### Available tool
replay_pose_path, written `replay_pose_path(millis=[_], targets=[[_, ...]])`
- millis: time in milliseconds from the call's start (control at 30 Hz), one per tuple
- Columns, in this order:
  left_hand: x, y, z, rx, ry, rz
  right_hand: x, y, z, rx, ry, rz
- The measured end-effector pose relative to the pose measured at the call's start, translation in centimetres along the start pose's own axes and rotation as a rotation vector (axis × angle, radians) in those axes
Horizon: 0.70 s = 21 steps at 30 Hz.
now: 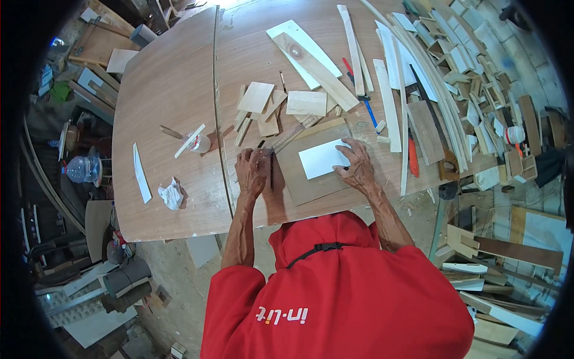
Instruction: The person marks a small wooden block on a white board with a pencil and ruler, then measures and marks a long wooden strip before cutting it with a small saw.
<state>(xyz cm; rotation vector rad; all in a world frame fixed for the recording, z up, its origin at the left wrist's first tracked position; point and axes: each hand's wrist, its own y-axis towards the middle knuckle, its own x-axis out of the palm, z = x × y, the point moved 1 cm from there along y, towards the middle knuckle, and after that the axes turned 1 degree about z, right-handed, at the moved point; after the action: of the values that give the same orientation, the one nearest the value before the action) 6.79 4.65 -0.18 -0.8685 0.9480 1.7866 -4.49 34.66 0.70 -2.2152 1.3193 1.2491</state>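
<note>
Under my right hand (357, 167) is a small white rectangular panel (318, 159); the thumb and fingers grip its right end. The panel lies on a larger brown board (297, 188) close to the table's front edge. To the left of that board, my left hand (252, 171) rests on the table with its fingers curled. What they hold is hidden, though a short dark tip shows just above them. A flat ruler-like strip (294, 133) runs diagonally from beside these fingers across the board's upper edge. A thin dark bar (272, 173) stands out to the right of the hand.
Behind the board lie small wooden pieces (257, 97), long planks (315, 69) and a blue-and-red tool (368, 109). A hand saw (413, 154) and long strips are at right. At left stand a white cup (201, 143) and a crumpled white cloth (171, 194). Offcuts fill the right side.
</note>
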Motion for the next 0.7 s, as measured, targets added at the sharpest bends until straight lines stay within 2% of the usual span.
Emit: replay_pose_path(millis=[67,133,200,233,300,333,433,633,700], targets=[[-1.0,-1.1,-0.4,-0.001,-0.017,0.079,0.3,0.0,0.2,0.019,0.019,0.005],[-1.6,-3.6,-0.2,-0.054,-0.008,0.087,0.4,-0.1,0.3,0.028,0.014,-0.001],[-1.4,-6.7,-0.1,-0.182,0.087,0.224,0.5,0.1,0.3,0.042,0.005,0.001],[-1.3,-8.0,0.3,-0.182,0.089,0.225,0.5,0.2,0.2,0.054,0.0,0.002],[-1.1,-10.6,1.2,-0.49,0.136,0.28,0.5,0.2,-0.1,0.065,0.0,-0.002],[-1.0,-11.6,1.5,-0.492,0.14,0.282,0.4,0.3,-0.3,0.071,0.004,0.0],[-0.6,-13.5,1.5,-0.701,0.211,0.352,0.6,0.5,-0.3,0.074,0.008,0.013],[-0.7,-12.6,1.1,-0.684,0.312,0.167,0.7,0.4,-0.4,0.079,0.009,0.019],[-1.1,-11.6,1.6,-0.669,0.316,0.239,0.8,0.4,-0.4,0.076,0.001,0.012]])
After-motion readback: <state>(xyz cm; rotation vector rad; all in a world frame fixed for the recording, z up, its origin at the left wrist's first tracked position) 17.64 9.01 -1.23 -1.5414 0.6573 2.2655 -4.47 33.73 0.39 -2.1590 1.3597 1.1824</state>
